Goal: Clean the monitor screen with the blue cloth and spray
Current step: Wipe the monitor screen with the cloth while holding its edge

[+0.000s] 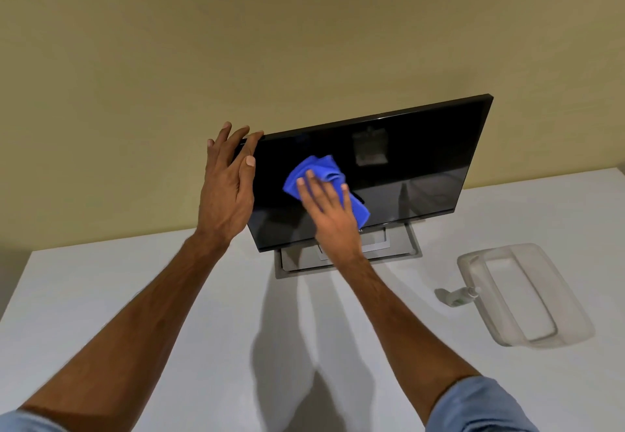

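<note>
A black monitor (416, 168) stands on a grey stand (399, 247) on the white table, its dark screen facing me. My right hand (329, 212) presses the crumpled blue cloth (318, 171) flat against the left part of the screen, fingers straight. My left hand (230, 181) rests on the monitor's upper left corner, fingers reaching over the top edge and the thumb on the front bezel. A small white spray bottle (458, 296) lies on the table to the right of the stand.
A clear plastic tray (521, 293) sits upside down on the white table (135, 296) at the right, next to the spray bottle. A beige wall (236, 43) rises directly behind the monitor. The table's right edge runs near the frame's border.
</note>
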`<state>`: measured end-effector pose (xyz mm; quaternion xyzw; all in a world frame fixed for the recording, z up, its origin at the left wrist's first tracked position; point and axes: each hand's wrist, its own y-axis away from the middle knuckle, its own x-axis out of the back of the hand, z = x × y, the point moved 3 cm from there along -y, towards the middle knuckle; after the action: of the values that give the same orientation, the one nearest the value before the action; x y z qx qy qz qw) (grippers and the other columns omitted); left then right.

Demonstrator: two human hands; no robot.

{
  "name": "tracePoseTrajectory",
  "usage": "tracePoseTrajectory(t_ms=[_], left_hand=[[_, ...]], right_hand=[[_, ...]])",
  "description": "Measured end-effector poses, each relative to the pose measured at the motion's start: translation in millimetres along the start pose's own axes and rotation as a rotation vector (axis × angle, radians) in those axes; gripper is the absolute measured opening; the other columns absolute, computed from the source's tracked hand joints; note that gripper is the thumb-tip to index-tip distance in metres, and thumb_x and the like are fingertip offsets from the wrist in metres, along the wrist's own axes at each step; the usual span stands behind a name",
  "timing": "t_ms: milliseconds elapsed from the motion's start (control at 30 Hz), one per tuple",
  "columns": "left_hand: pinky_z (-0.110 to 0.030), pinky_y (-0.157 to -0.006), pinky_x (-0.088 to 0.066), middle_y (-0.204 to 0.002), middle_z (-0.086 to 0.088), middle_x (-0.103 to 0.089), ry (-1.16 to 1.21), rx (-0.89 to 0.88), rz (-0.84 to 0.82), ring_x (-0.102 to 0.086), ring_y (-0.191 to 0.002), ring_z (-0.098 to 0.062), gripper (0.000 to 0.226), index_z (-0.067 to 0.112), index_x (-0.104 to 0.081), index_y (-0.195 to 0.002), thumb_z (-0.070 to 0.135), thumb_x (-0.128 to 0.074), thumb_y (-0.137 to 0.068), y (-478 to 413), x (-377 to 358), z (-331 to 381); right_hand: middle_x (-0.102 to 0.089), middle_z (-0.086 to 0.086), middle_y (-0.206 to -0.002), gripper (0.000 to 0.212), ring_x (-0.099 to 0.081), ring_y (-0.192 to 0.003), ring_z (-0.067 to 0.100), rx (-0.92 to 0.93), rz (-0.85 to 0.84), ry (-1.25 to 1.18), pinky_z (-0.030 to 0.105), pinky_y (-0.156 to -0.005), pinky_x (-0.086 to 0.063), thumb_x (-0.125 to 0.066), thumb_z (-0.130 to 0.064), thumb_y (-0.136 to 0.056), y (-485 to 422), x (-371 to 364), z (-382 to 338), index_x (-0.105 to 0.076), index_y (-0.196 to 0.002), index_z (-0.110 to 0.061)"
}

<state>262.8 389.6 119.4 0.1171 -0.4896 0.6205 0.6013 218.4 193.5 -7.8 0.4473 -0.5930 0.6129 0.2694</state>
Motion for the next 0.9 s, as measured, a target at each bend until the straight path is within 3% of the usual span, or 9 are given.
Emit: tracePoseTrajectory(t_ms=[100, 233, 367, 467, 533, 600, 700, 800, 900], left_hand=[[-0.051, -0.142, -0.007, -0.172, -0.005, -0.045, -0.003, 0.008, 0.000, -0.019, -0.172, -0.024, 0.053, 0.020, -0.053, -0.164, 0.030, -0.024, -0.121, 0.2, -1.3, -0.2], [-0.049, -0.142, -0.006, -0.172, -0.004, -0.046, -0.008, 0.004, 0.001, -0.019, -0.171, -0.024, 0.053, 0.020, -0.053, -0.164, 0.028, -0.025, -0.121, 0.4, -0.7, -0.7], [-0.048, -0.142, -0.007, -0.170, -0.005, -0.048, -0.014, 0.000, 0.017, -0.022, -0.170, -0.025, 0.052, 0.020, -0.054, -0.164, 0.029, -0.025, -0.121, 3.8, -1.0, 0.3], [-0.048, -0.142, -0.007, -0.169, -0.004, -0.048, -0.017, -0.004, 0.029, -0.023, -0.170, -0.024, 0.052, 0.021, -0.054, -0.163, 0.029, -0.025, -0.121, 6.2, -2.0, -0.1], [-0.047, -0.142, -0.008, -0.169, -0.004, -0.048, -0.012, 0.000, 0.032, -0.024, -0.169, -0.024, 0.052, 0.021, -0.054, -0.163, 0.029, -0.025, -0.121, 5.4, -2.4, -0.7], [-0.047, -0.142, -0.009, -0.168, -0.004, -0.049, -0.008, 0.003, 0.035, -0.026, -0.169, -0.024, 0.052, 0.022, -0.054, -0.163, 0.031, -0.024, -0.121, 3.8, -2.3, -1.4], [-0.046, -0.142, -0.009, -0.168, -0.003, -0.050, -0.015, 0.014, 0.035, -0.027, -0.168, -0.024, 0.054, 0.022, -0.054, -0.163, 0.033, -0.022, -0.121, 2.1, -1.8, -1.1], [-0.046, -0.141, -0.010, -0.167, -0.004, -0.050, -0.022, 0.024, 0.041, -0.029, -0.167, -0.025, 0.053, 0.020, -0.055, -0.162, 0.032, -0.024, -0.121, 1.7, -1.5, 0.1], [-0.046, -0.141, -0.012, -0.166, -0.005, -0.052, -0.019, 0.008, 0.044, -0.031, -0.166, -0.027, 0.051, 0.018, -0.056, -0.162, 0.027, -0.026, -0.121, 1.7, -1.2, -0.1]], right_hand=[[0.010, -0.001, -0.182, 0.114, -0.001, -0.169, 0.026, -0.252, 0.118, -0.063, 0.064, -0.135, -0.014, -0.054, 0.017, -0.074, 1.5, 15.0, 46.8, -0.012, -0.174, -0.018], [0.004, 0.001, -0.184, 0.118, 0.000, -0.171, 0.025, -0.600, 0.309, -0.313, 0.053, -0.138, -0.013, -0.042, 0.024, -0.070, 6.0, 40.6, 107.4, -0.011, -0.176, -0.019], [-0.006, 0.014, -0.183, 0.104, -0.004, -0.171, 0.032, -0.729, 0.470, -0.514, 0.052, -0.138, -0.011, -0.034, 0.028, -0.076, 22.3, 50.6, 151.5, -0.020, -0.174, -0.007], [-0.005, 0.027, -0.180, 0.088, -0.006, -0.169, 0.041, -0.867, 0.570, -0.657, 0.058, -0.136, -0.014, -0.034, 0.030, -0.086, 33.5, 46.9, 158.3, -0.017, -0.169, 0.008], [-0.006, 0.027, -0.180, 0.080, -0.008, -0.169, 0.040, -0.929, 0.585, -0.678, 0.057, -0.136, -0.015, -0.035, 0.026, -0.094, 33.5, 45.7, 148.6, -0.014, -0.169, 0.009], [-0.009, 0.019, -0.182, 0.077, -0.012, -0.169, 0.033, -0.882, 0.568, -0.585, 0.049, -0.137, -0.018, -0.036, 0.015, -0.101, 29.6, 41.1, 128.7, -0.014, -0.173, -0.001], [-0.011, -0.005, -0.183, 0.082, -0.020, -0.168, 0.021, -0.780, 0.464, -0.590, 0.040, -0.137, -0.024, -0.037, -0.013, -0.103, 17.2, 36.2, 78.4, -0.006, -0.175, -0.035], [0.003, 0.008, -0.184, 0.106, -0.001, -0.171, 0.029, -0.649, 0.356, -0.245, 0.047, -0.139, -0.009, -0.046, 0.001, -0.084, -2.8, 20.7, 25.1, 0.004, -0.176, -0.016], [0.011, 0.004, -0.184, 0.119, 0.006, -0.171, 0.025, -0.356, 0.278, -0.205, 0.049, -0.137, 0.008, -0.049, 0.014, -0.074, -23.9, 4.0, -28.1, 0.005, -0.175, -0.019]])
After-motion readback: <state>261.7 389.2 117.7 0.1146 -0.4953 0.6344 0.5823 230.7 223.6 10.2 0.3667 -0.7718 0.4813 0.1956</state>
